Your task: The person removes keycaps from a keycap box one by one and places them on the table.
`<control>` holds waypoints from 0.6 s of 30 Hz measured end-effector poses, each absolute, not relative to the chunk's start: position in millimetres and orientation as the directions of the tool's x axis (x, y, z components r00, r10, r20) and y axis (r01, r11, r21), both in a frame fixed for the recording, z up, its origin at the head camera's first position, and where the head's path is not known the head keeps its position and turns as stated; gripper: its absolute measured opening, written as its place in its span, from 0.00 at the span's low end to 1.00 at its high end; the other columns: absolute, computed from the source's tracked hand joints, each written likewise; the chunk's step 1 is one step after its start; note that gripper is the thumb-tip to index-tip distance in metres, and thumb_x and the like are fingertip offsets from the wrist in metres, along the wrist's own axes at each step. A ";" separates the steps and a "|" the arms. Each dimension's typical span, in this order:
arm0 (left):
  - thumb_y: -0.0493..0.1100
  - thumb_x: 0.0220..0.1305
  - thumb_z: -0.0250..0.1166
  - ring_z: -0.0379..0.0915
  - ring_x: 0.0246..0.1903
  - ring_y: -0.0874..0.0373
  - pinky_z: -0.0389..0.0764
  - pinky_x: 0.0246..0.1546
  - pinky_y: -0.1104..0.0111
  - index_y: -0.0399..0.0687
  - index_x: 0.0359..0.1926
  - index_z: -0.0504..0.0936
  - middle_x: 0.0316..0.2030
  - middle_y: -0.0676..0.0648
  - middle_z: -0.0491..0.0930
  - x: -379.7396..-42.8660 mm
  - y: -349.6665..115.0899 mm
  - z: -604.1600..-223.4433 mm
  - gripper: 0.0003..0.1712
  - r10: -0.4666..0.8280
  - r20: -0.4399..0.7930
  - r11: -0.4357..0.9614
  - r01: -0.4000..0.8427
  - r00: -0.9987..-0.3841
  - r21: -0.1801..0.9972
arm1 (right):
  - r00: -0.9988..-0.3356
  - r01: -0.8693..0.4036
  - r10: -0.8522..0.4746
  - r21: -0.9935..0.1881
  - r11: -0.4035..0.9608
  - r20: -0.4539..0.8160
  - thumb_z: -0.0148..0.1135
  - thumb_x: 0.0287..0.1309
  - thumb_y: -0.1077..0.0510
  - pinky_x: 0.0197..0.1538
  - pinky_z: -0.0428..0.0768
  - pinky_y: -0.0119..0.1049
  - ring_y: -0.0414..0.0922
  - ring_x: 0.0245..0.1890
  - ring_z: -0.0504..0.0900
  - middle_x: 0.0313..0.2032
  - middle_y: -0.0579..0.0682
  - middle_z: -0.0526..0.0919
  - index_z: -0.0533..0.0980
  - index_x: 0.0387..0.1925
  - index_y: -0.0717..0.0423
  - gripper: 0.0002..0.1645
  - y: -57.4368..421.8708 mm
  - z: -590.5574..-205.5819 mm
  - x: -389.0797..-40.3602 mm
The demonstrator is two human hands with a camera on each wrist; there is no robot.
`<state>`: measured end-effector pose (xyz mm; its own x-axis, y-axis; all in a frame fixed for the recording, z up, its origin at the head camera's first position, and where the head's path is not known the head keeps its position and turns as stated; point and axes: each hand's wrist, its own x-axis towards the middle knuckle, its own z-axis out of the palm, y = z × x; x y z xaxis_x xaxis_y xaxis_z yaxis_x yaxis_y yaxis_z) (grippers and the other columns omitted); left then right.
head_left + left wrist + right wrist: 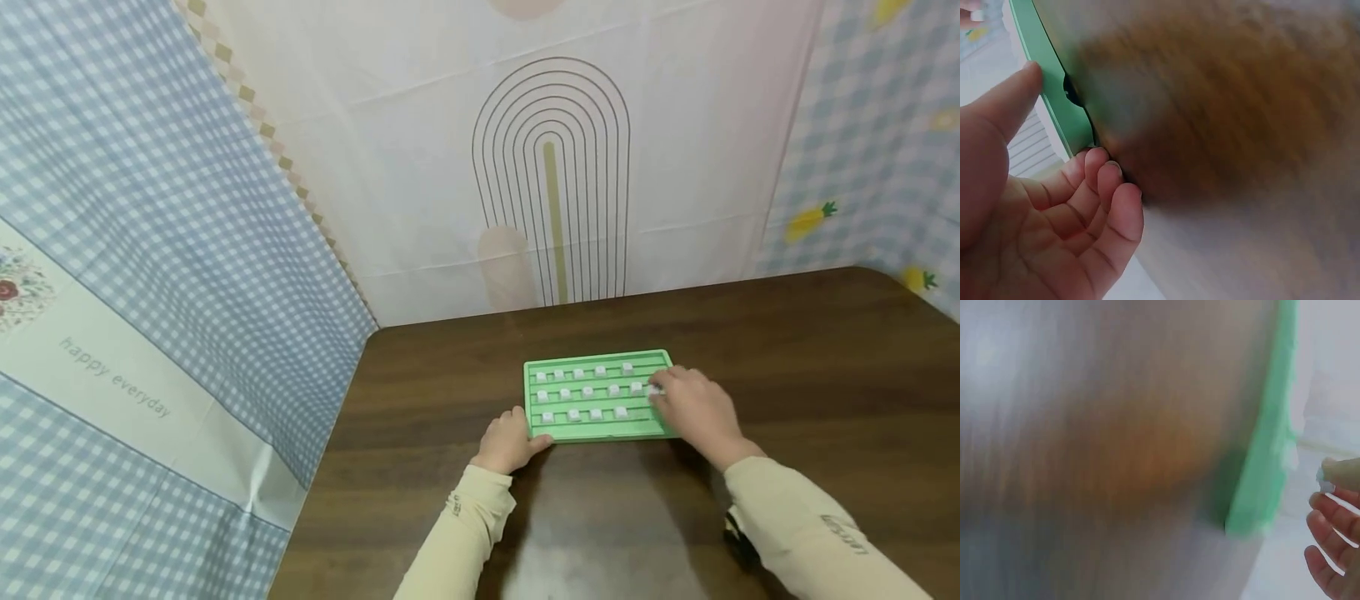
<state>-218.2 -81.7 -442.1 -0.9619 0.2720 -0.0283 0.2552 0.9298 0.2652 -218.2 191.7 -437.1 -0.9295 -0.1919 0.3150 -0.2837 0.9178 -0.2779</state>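
A light green tray (592, 429) with three rows of slots lies on the table. Several small white blocks (587, 392) sit spaced along its rows. At the tray's near left corner my left hand (506, 442) grips the edge; the left wrist view shows the thumb (1019, 94) against the green side and the fingers (1100, 187) bent at the corner. My right hand (697, 408) is over the tray's right end. Between its thumb and forefinger it pinches one small white block (1325, 482), seen in the right wrist view above the tray edge; the other fingers are loosely bent.
The dark brown wooden table (420, 400) extends around the tray. Behind it hangs a white cloth (420, 167) with an arch pattern. Blue checked cloth (225, 208) hangs on the left, and more checked cloth (847, 158) with fruit prints on the right.
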 end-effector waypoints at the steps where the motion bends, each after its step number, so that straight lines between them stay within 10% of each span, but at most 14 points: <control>1: 0.58 0.57 0.61 0.75 0.29 0.45 0.78 0.29 0.57 0.31 0.41 0.72 0.33 0.36 0.78 -218.3 -82.1 -442.2 0.31 0.275 -0.032 0.928 0.256 -0.961 0.269 | -0.939 -0.256 -0.163 -0.301 0.919 0.304 0.59 0.55 0.58 0.28 0.77 0.52 0.59 0.35 0.77 0.38 0.63 0.81 0.78 0.41 0.62 0.14 199.5 -434.6 -216.9; 18: 0.63 0.57 0.59 0.75 0.37 0.44 0.78 0.38 0.54 0.31 0.48 0.71 0.40 0.35 0.77 -229.5 -83.7 -446.7 0.37 0.264 -0.151 0.927 0.207 -0.953 0.313 | -0.993 -0.110 -0.116 -0.413 0.904 0.013 0.58 0.56 0.54 0.37 0.73 0.65 0.70 0.46 0.69 0.50 0.75 0.69 0.70 0.52 0.68 0.26 261.9 -452.0 -204.7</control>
<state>-229.5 -83.7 -446.7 -0.9527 0.2635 -0.1512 0.2068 0.9271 0.3127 -204.7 261.9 -452.0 -0.9932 -0.1155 0.0128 -0.1105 0.9039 -0.4133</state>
